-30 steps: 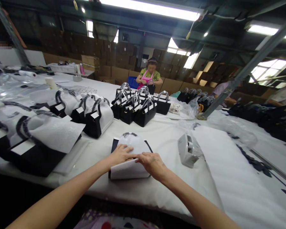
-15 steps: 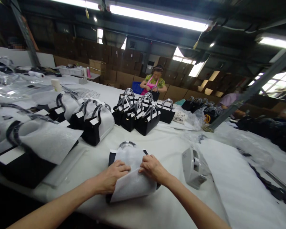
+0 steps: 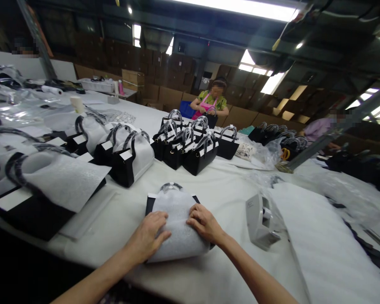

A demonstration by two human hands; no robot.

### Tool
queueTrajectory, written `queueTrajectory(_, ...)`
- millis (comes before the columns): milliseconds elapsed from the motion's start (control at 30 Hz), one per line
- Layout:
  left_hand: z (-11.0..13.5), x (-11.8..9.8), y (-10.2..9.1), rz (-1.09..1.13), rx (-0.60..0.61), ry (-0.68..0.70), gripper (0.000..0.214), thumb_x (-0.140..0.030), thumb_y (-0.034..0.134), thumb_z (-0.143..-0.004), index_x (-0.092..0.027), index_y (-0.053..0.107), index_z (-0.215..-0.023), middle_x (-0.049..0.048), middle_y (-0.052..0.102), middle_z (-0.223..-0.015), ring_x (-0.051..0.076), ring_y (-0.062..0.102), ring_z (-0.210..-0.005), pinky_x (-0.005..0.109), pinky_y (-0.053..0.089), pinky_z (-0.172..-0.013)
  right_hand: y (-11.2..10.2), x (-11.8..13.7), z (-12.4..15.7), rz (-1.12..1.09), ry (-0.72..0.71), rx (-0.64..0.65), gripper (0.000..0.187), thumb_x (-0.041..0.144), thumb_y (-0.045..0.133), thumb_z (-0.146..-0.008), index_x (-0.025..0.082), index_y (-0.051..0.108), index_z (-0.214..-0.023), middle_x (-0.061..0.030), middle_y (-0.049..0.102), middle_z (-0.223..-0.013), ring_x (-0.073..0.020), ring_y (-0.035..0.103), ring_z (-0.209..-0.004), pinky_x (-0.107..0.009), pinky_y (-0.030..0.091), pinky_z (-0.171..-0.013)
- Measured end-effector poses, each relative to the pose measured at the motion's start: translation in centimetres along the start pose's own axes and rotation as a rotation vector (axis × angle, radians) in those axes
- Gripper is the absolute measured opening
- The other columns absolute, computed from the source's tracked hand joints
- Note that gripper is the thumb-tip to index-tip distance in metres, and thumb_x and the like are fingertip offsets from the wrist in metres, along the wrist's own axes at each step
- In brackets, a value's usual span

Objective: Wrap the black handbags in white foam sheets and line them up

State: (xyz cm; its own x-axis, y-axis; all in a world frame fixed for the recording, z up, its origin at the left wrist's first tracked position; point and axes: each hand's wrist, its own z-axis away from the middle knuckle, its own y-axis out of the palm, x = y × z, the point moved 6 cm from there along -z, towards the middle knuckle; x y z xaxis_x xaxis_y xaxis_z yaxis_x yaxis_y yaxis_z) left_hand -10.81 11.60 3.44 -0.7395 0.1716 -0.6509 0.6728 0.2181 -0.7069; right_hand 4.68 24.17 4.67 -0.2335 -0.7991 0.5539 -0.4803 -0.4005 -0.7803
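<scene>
A black handbag (image 3: 150, 205) stands at the table's near edge, its front covered by a white, translucent wrapping sheet (image 3: 177, 247). Its wrapped handles (image 3: 171, 185) rise at the top. On the left part of the sheet my left hand (image 3: 150, 234) lies open, thumb spread away from the fingers. My right hand (image 3: 205, 223) rests on the sheet's right side, fingers loosely bent and their tips against it; no fold of the sheet shows between them. Across the sheet between both hands runs a faint crease.
Wrapped black bags (image 3: 123, 166) stand to the left, with more black handbags (image 3: 199, 158) ahead. A grey tape dispenser (image 3: 258, 221) sits to the right, beside a stack of white sheets (image 3: 323, 236). Across the table a person in a pink apron (image 3: 205, 103) handles a bag.
The sheet's lower flap, lifted at a slant before, now lies flatter over the bag's front. My left hand has opened its thumb outward and turned. My right hand has shifted slightly.
</scene>
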Motion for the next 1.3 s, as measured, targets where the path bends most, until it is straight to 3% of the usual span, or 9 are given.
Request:
queueTrajectory(167, 0.0, -0.2, 0.6, -0.011, -0.027, 0.013, 0.013, -0.026, 0.047, -0.09, -0.021, 0.059, -0.09, 0.0061, 0.062, -0.115, 0.023, 0.053, -0.112, 0.044, 0.04, -0.104, -1.5, -1.7, -0.1, 0.042, 0.279, -0.252, 0.013, 0.026, 0.049, -0.09, 0.019, 0.059, -0.087, -0.0061, 0.058, -0.098, -0.0183, 0.056, -0.093, -0.034, 0.046, -0.084)
queueTrajectory(367, 0.9, 0.2, -1.3, 0.028, 0.076, 0.048, 0.019, -0.027, 0.042, -0.093, -0.022, 0.058, -0.099, 0.0051, 0.063, -0.107, 0.02, 0.055, -0.103, 0.038, 0.044, -0.096, -0.2, 0.4, 1.5, 0.181, 0.435, -0.117, 0.016, 0.023, 0.061, -0.083, 0.019, 0.061, -0.098, -0.0046, 0.055, -0.093, -0.0154, 0.056, -0.076, -0.03, 0.048, -0.073)
queueTrajectory(567, 1.7, -0.5, -2.2, -0.011, 0.093, 0.091, 0.019, -0.029, 0.042, -0.092, -0.022, 0.059, -0.093, 0.0033, 0.063, -0.089, 0.019, 0.058, -0.087, 0.032, 0.049, -0.084, 0.1, 3.4, 4.7, 0.168, 0.395, -0.059, 0.016, 0.028, 0.063, -0.083, 0.021, 0.063, -0.097, -0.0043, 0.056, -0.091, -0.016, 0.057, -0.077, -0.03, 0.048, -0.072)
queueTrajectory(700, 1.6, -0.9, -1.7, -0.068, 0.056, 0.087, 0.017, -0.026, 0.041, -0.092, -0.022, 0.058, -0.09, 0.0034, 0.062, -0.086, 0.019, 0.059, -0.085, 0.033, 0.05, -0.081, -1.9, 3.0, -0.2, 0.198, 0.23, -0.057, 0.02, 0.038, 0.058, -0.087, 0.021, 0.067, -0.086, -0.0071, 0.059, -0.097, -0.0194, 0.058, -0.087, -0.034, 0.047, -0.083)
queueTrajectory(867, 2.3, -0.7, -0.8, -0.151, -0.064, 0.075, 0.016, -0.021, 0.042, -0.093, -0.022, 0.056, -0.099, 0.0046, 0.064, -0.097, 0.02, 0.059, -0.098, 0.038, 0.048, -0.092, -0.3, 2.2, -5.4, 0.112, 0.214, 0.096, 0.035, 0.037, 0.048, -0.092, 0.021, 0.058, -0.121, -0.0097, 0.059, -0.124, -0.0228, 0.053, -0.116, -0.039, 0.038, -0.102)
queueTrajectory(967, 3.0, -0.7, 0.0, -0.224, -0.152, 0.083, 0.015, -0.019, 0.042, -0.093, -0.022, 0.055, -0.101, 0.0052, 0.064, -0.103, 0.02, 0.058, -0.102, 0.039, 0.048, -0.093, 2.5, 3.3, -4.0, 0.165, 0.178, 0.23, 0.043, 0.044, 0.053, -0.088, 0.025, 0.053, -0.127, -0.0098, 0.057, -0.129, -0.0267, 0.05, -0.12, -0.049, 0.03, -0.106)
queueTrajectory(1100, 3.4, -1.8, 0.1, -0.431, -0.284, 0.175, 0.008, -0.019, 0.047, -0.09, -0.02, 0.055, -0.089, 0.0087, 0.061, -0.119, 0.026, 0.055, -0.112, 0.045, 0.048, -0.093, 3.4, 4.6, -1.4, 0.203, 0.17, 0.128, 0.041, 0.041, 0.049, -0.09, 0.023, 0.053, -0.126, -0.0127, 0.054, -0.132, -0.026, 0.047, -0.123, -0.047, 0.028, -0.106)
queueTrajectory(1200, 3.0, -3.1, 0.9, -0.565, -0.226, 0.346, 0.008, -0.019, 0.048, -0.088, -0.02, 0.055, -0.085, 0.0088, 0.054, -0.133, 0.03, 0.047, -0.124, 0.051, 0.045, -0.097, 3.4, 5.1, -0.5, 0.191, 0.131, 0.088, 0.039, 0.037, 0.05, -0.09, 0.02, 0.054, -0.125, -0.0141, 0.054, -0.132, -0.0263, 0.047, -0.123, -0.046, 0.029, -0.106)
queueTrajectory(1300, 2.7, -3.2, 1.7, -0.589, -0.149, 0.398, 0.011, -0.022, 0.046, -0.089, -0.018, 0.057, -0.092, 0.0096, 0.062, -0.12, 0.025, 0.057, -0.112, 0.041, 0.051, -0.091, 2.8, 4.5, -1.1, 0.136, 0.132, 0.069, 0.031, 0.033, 0.047, -0.091, 0.021, 0.059, -0.117, -0.0111, 0.061, -0.122, -0.0234, 0.053, -0.115, -0.042, 0.033, -0.103)
